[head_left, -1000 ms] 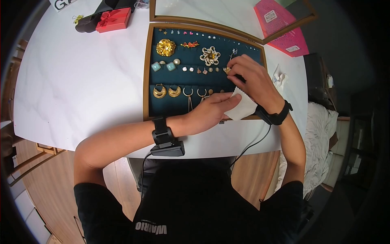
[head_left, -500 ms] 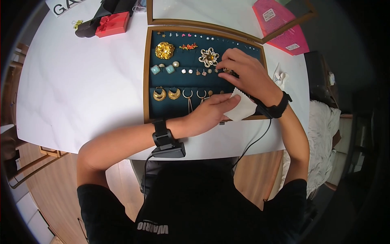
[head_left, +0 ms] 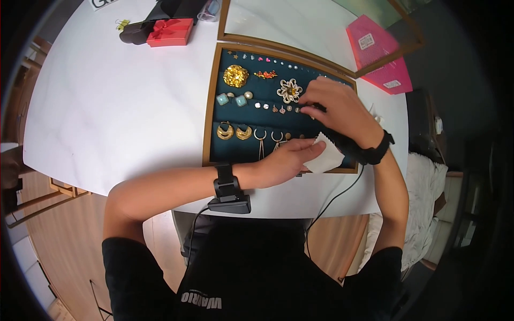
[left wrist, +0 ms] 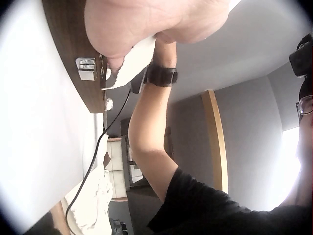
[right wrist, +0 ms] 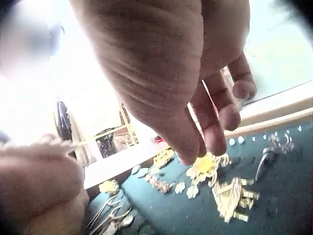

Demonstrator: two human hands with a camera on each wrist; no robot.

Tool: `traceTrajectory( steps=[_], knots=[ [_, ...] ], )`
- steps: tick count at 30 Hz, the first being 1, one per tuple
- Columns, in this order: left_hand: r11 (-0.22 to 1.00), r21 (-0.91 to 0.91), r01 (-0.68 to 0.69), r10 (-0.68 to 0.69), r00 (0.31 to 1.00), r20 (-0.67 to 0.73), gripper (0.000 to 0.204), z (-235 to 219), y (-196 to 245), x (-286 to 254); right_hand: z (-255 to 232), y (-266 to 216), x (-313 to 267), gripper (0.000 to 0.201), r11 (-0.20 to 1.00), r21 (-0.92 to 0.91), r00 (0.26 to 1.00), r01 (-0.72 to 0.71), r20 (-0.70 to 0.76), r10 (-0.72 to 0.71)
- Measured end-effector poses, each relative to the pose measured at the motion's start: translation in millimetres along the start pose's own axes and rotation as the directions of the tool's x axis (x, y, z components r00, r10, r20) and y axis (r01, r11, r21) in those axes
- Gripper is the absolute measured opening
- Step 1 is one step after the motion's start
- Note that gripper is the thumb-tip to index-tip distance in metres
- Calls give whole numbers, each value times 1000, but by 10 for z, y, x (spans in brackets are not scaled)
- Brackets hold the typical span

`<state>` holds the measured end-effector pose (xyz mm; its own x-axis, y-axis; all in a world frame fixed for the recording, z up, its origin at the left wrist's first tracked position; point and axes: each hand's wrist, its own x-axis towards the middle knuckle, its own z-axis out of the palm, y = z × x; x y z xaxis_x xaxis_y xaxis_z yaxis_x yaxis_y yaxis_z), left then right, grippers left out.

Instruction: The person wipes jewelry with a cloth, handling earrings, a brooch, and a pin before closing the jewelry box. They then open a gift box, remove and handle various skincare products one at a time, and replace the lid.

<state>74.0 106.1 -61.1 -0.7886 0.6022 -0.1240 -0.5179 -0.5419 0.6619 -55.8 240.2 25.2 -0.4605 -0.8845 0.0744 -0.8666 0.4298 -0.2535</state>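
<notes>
In the head view my left hand (head_left: 281, 163) pinches a white cloth (head_left: 327, 158) with a zigzag edge over the box's front edge; the left wrist view shows the cloth (left wrist: 134, 63) beneath the hand (left wrist: 151, 19). My right hand (head_left: 340, 109) hovers over the right part of the teal jewelry tray, fingertips beside the flower brooch (head_left: 289, 91). Seen from the right wrist, the fingers of this hand (right wrist: 161, 63) are loosely bent with nothing visible between them, above the flower brooch (right wrist: 203, 169) and a gold ornament (right wrist: 234, 196).
The wooden box (head_left: 210, 112) has its glass lid raised at the back. Gold, turquoise and hoop earrings lie in rows. A red gift box (head_left: 170, 33) sits at the back left, a pink package (head_left: 377, 53) at the back right. A cable (head_left: 334, 198) hangs from the right wrist.
My right fingers have come off the gold ornament and shifted left toward the flower brooch. The left hand keeps its hold on the cloth. The head view has shifted, so the box appears lower and farther right.
</notes>
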Motion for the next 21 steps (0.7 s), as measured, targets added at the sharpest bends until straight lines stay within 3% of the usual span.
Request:
traceTrajectory(
  steps=[2, 4, 6, 9, 12, 17, 21],
  knots=[
    [996, -75, 46, -43, 998, 40, 41, -32, -7, 17, -129, -15, 135, 13, 999, -5, 999, -33, 23, 33],
    [998, -37, 47, -46, 999, 29, 42, -58, -18, 34, -255, -30, 329, 14, 997, 6, 996, -76, 43, 76],
    [998, -42, 36, -33, 998, 54, 43, -65, -40, 45, -268, -52, 560, 20, 999, -21, 997, -38, 68, 40],
    [999, -41, 34, -32, 999, 42, 44, -60, -52, 41, -77, -81, 913, 34, 963, -79, 966, 258, 9, -258],
    [998, -10, 64, -63, 998, 13, 44, -58, -43, 31, 155, -115, 1164, 40, 948, -64, 950, 311, 54, -308],
    [997, 5, 76, -76, 997, 23, 45, -72, -25, 27, 212, -199, 1311, 38, 957, -113, 951, 267, 193, -243],
    [991, 74, 110, -109, 994, -23, 46, -41, 4, 11, 225, -111, 1301, 39, 959, -127, 957, 252, 178, -228]
  ],
)
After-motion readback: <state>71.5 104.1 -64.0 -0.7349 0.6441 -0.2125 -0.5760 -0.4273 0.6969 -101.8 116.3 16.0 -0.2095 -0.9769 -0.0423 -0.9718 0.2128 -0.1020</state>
